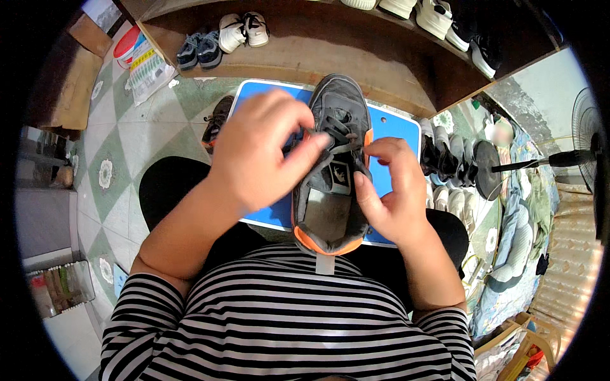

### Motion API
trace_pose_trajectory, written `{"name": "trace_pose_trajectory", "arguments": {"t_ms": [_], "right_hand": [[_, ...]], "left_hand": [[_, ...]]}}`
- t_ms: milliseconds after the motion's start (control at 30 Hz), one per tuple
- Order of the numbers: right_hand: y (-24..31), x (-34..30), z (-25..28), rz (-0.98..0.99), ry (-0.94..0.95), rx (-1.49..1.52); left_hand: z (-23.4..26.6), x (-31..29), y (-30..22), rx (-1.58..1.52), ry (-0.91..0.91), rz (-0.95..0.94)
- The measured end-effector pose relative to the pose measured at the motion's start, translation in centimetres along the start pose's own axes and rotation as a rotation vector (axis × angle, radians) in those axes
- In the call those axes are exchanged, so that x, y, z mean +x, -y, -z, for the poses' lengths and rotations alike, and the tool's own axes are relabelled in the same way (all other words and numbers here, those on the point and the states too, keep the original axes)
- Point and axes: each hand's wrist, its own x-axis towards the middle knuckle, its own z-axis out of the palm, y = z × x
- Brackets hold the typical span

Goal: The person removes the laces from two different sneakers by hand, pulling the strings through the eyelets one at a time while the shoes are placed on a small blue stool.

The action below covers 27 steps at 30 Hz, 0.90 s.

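Note:
A dark grey sneaker (324,216) with orange trim lies on a small blue board with a white rim (397,130), its toe pointing away from me and its heel near my body. A dark shoelace (343,136) crosses its tongue. My left hand (264,152) is bent over the left side of the laces, thumb and forefinger closing on a lace; the exact grip is partly hidden and slightly blurred. At the sneaker's right collar, my right hand (400,193) has its thumb and forefinger apart, close to the lace and the shoe's edge.
Beyond the board stands a wooden shoe rack (343,70) with several shoes. Another dark shoe (217,120) rests on the tiled floor left of the board. More shoes (448,152) line the right side, near a black fan (581,149). A red-rimmed bucket (129,47) stands far left.

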Motion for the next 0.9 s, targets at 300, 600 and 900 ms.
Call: {"name": "trace_pose_trajectory", "arguments": {"t_ms": [300, 600, 900], "right_hand": [[2.3, 2.7, -1.6, 0.060, 0.176, -0.303], [0.5, 1.6, -1.8, -0.095, -0.126, 0.014], [2.3, 2.3, -2.2, 0.082, 0.148, -0.320]], "left_hand": [[-1.8, -1.9, -0.2, -0.124, 0.234, 0.215], [-1.7, -2.4, 0.5, -0.297, 0.200, 0.292], [-3.2, -3.3, 1.2, -0.391, 0.084, 0.272]]}}
